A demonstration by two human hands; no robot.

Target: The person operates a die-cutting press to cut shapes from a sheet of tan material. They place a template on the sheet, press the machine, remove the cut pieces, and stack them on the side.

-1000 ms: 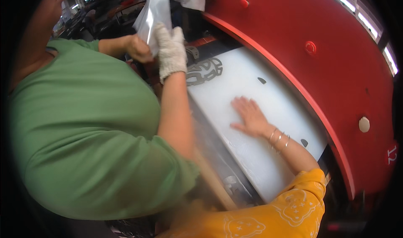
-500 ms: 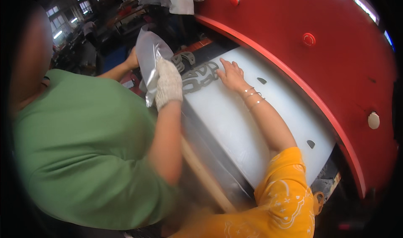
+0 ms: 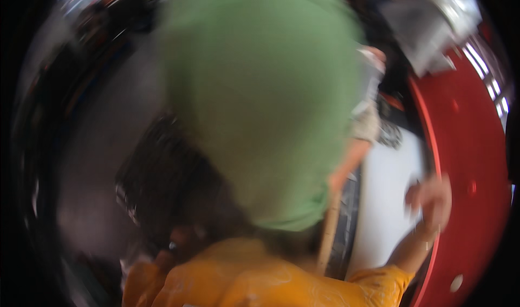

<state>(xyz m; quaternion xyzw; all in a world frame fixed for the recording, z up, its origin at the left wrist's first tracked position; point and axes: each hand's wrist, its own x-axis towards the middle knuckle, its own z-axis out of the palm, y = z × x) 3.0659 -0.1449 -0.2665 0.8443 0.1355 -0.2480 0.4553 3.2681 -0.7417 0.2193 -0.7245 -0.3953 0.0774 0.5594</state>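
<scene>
My right hand is over the right edge of the white board, beside the red machine panel. Motion smears its fingers; a dark patch shows by the fingertips, and I cannot tell whether anything is held. At the lower left, a blurred skin-coloured patch near my yellow-orange sleeve may be my left hand; its fingers cannot be made out. Grey cut-out shapes lie at the board's far end. Next to them is the co-worker's pale knitted glove, mostly hidden behind the green shirt.
The co-worker's green shirt fills the middle, close in front of me. A red machine panel stands along the right. Silvery sheeting hangs at the far right. A wooden strip runs along the board's near side.
The view has swung left and blurred, so the green shirt now covers the middle. My right hand has left the grey cut-outs and drawn back toward me along the board.
</scene>
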